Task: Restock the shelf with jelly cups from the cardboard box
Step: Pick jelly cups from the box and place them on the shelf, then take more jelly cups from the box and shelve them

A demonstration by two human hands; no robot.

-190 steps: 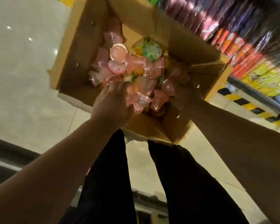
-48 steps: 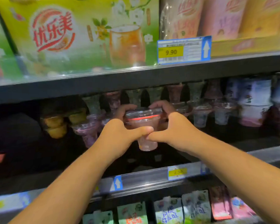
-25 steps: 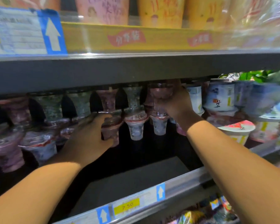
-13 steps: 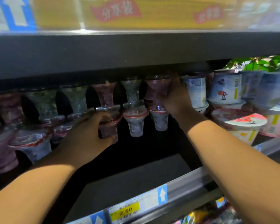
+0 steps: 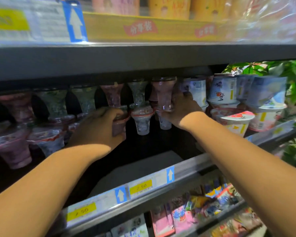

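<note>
A shop aisle fills the view, with a dark grey middle shelf (image 5: pixel 143 161) under another dark shelf board (image 5: pixel 143 57). Along the middle shelf stand the jelly cups (image 5: pixel 55 106) in two tiers, the lower ones upright and the upper ones upside down on their lids.

The left hand (image 5: pixel 99 129) reaches in, and its fingers curl round a purple cup (image 5: pixel 120 127) in the lower tier. The right hand (image 5: pixel 181 110) is further right and a little higher. Its fingers wrap the narrow end of an upturned pink cup (image 5: pixel 162 93), which sits on a clear upright cup (image 5: pixel 165 121). Between the two hands stands a clear cup with a red rim (image 5: pixel 142 120), touched by neither.

Just right of the right hand are white and blue tubs (image 5: pixel 224 89), with a red-and-white lidded tub (image 5: pixel 236 118) in front of them. Green leafy packaging (image 5: pixel 284 69) shows beyond.

On the shelf's front rail is a yellow price tag (image 5: pixel 140 186), with a blue arrow label (image 5: pixel 170 175) just to its right. Bright sachets (image 5: pixel 186 218) lie on the level below, blurred. A yellow carton (image 5: pixel 143 29) with red labels stands on the board above.
</note>
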